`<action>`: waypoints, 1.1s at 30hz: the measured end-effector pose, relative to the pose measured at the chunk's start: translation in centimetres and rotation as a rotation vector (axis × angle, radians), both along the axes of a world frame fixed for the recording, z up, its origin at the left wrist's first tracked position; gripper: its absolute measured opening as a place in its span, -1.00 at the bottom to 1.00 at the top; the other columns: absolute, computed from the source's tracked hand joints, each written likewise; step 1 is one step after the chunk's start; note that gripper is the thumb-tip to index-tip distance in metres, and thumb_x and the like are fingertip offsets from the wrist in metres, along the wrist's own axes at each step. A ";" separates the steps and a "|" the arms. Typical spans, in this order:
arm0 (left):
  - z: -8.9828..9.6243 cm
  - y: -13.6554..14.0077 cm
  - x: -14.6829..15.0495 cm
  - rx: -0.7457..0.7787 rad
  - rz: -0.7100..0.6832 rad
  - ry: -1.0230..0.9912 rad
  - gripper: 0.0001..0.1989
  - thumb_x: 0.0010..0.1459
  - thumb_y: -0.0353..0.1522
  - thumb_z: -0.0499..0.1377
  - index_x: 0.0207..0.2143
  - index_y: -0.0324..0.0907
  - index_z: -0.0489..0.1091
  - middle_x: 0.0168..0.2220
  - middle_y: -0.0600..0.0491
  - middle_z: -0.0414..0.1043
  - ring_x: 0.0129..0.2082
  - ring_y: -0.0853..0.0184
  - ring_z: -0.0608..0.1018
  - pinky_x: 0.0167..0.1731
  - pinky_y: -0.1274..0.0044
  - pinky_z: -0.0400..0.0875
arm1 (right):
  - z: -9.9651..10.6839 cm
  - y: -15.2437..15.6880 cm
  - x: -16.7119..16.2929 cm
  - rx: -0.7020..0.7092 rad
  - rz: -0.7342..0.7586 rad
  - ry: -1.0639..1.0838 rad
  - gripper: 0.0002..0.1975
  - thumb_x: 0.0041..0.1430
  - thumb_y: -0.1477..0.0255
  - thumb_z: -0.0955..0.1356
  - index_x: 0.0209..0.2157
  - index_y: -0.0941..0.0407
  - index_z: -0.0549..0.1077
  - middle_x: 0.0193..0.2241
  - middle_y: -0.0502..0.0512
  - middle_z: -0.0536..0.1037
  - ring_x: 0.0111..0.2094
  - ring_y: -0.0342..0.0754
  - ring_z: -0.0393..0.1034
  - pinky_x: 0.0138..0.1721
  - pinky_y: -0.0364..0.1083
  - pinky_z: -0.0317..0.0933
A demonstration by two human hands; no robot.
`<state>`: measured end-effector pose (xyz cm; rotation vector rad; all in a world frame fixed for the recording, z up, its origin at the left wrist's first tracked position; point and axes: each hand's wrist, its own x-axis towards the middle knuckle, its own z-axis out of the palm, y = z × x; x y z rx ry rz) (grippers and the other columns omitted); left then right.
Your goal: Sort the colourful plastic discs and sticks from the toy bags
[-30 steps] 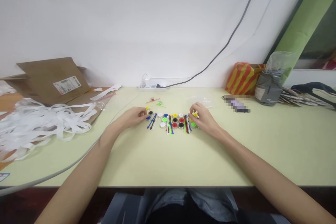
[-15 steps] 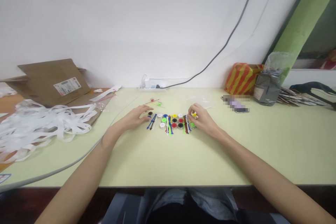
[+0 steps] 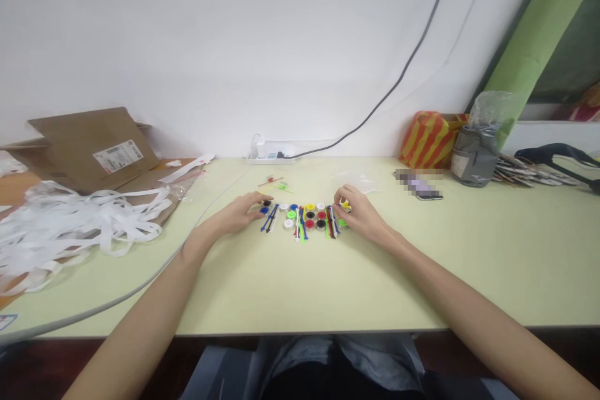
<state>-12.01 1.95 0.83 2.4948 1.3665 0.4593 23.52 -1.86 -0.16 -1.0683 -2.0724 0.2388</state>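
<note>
Small round discs with coloured centres, such as a red disc (image 3: 310,224) and a white disc (image 3: 289,224), sit in short rows on the table. Between them lie bundles of thin arrow-shaped plastic strips (image 3: 300,225) in several colours. My left hand (image 3: 239,214) is at the left end, thumb and forefinger apart beside a black disc (image 3: 267,203) and a blue disc (image 3: 264,210). At the right end, my right hand (image 3: 357,211) curves over a yellow disc (image 3: 345,204) and a green disc (image 3: 342,224), its thumb near the arrow strips. Its fingers partly hide these discs.
Behind the rows lie small loose red and green pieces (image 3: 283,187) and a clear plastic bag (image 3: 357,181). A power strip (image 3: 269,159) stands against the wall. White ribbon (image 3: 94,219) and a cardboard box (image 3: 94,147) are left; a phone (image 3: 429,195) and striped bag (image 3: 422,140) right.
My left hand has shifted slightly at the left end, and the blue disc there shows more clearly. My right hand stays nearly still. The whole view has moved a little.
</note>
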 end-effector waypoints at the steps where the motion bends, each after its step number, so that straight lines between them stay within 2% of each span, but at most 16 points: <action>1: 0.0 0.0 0.0 -0.005 -0.005 -0.002 -0.54 0.24 -0.16 0.08 0.17 -0.02 0.31 0.19 0.00 0.35 0.17 0.18 0.40 0.18 0.33 0.26 | 0.0 0.0 0.0 -0.002 0.002 0.000 -0.94 0.18 0.52 0.27 -0.36 0.10 0.33 -0.30 0.09 0.39 -0.23 -0.01 0.31 -0.25 -0.09 0.17; 21: 0.1 0.0 0.1 -0.027 0.010 -0.006 -0.50 0.21 -0.13 0.10 0.19 -0.02 0.31 0.21 0.01 0.35 0.20 0.16 0.38 0.22 0.34 0.24 | 0.0 -0.2 0.0 -0.003 0.031 0.007 -0.94 0.19 0.52 0.27 -0.36 0.09 0.31 -0.32 0.07 0.38 -0.24 -0.01 0.30 -0.21 -0.07 0.16; 25: 0.3 -0.1 0.0 -0.033 0.016 -0.015 -0.50 0.20 -0.14 0.10 0.17 -0.02 0.33 0.21 0.01 0.35 0.21 0.16 0.39 0.23 0.35 0.23 | -0.1 0.9 -0.4 0.046 0.033 0.042 -0.93 0.21 0.53 0.25 -0.28 0.09 0.31 -0.27 0.08 0.41 -0.21 -0.02 0.30 -0.17 -0.07 0.19; 28: 0.4 -0.2 -0.1 -0.049 0.012 -0.047 -0.47 0.19 -0.20 0.08 0.21 -0.03 0.29 0.23 0.01 0.33 0.22 0.15 0.38 0.22 0.33 0.24 | 0.5 3.4 -2.7 0.054 0.033 -0.089 -0.83 0.23 0.54 0.23 -0.15 0.10 0.33 -0.19 0.14 0.43 -0.17 -0.01 0.33 -0.10 -0.04 0.20; 33: 0.3 0.0 -0.4 0.015 0.008 -0.074 -0.45 0.16 -0.35 0.00 0.22 -0.08 0.27 0.25 -0.03 0.30 0.24 0.12 0.35 0.24 0.22 0.20 | 2.3 9.2 -10.0 -0.024 -0.013 -0.501 -0.61 0.29 0.44 0.25 0.14 0.18 0.26 -0.02 0.34 0.45 -0.01 0.14 0.36 -0.02 0.05 0.20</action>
